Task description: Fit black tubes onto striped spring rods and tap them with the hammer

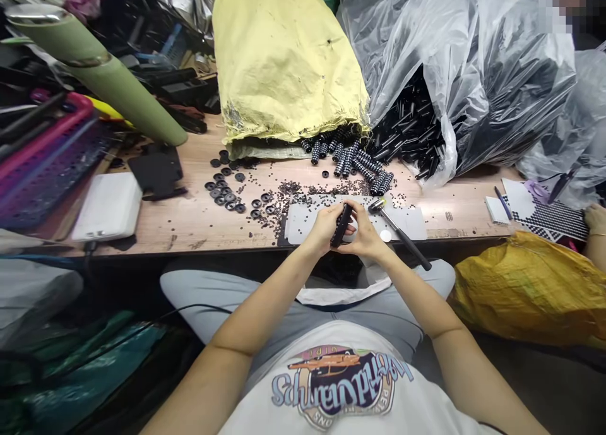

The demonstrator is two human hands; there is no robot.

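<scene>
My left hand (326, 225) and my right hand (364, 234) are closed together around a black cylindrical piece (339, 228), held tilted above the front edge of the table. Small dots show along its side, but fingers cover part of it. Under my hands lies a pale mat (299, 221). A hammer (400, 230) rests right of my right hand, its black handle sticking out past the table edge. Tiny black rings (288, 189) are scattered behind the mat, and black round caps (227, 195) lie to the left. Several black studded cylinders (353, 158) are piled farther back.
A yellow sack (288, 62) and a clear plastic bag (511, 88) of black tubes stand at the back. On the left are a white box (108, 206), a green tube (118, 84) and a purple basket (52, 163). Another person's hand (595, 220) appears at far right.
</scene>
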